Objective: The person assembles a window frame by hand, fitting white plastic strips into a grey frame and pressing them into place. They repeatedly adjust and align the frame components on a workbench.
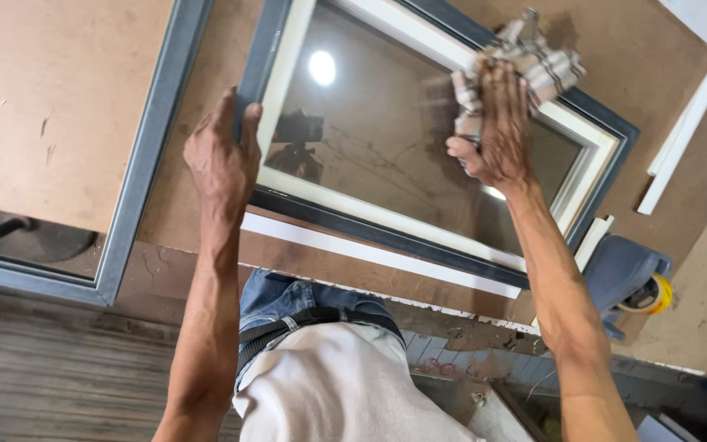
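From the head view I look straight down at a framed glass pane (419, 147) lying flat and slightly askew on a brown worktop (67, 98); its frame is dark grey outside with a cream inner border, and the glass mirrors a ceiling light and a dark silhouette. My left hand (222, 164) rests on the frame's left edge, palm down, its fingers (224, 110) pressed together and laid along the grey rail, the thumb hooked over the inner side. My right hand (497, 123) sits on the glass near the upper right corner, its fingers (484, 90) bunched around a crumpled striped cloth (533, 61), which presses against the pane and spills over the cream border there. A thin white strip (378, 255) lies on the worktop just beside the frame's near edge, running parallel to it. A second, larger grey frame (137, 176) lies to the left, well apart from the first. More white strips (689, 123) lie at the far right. Near the worktop's right edge a roll of yellow tape (655, 295) rests against a blue-grey object that I cannot identify.
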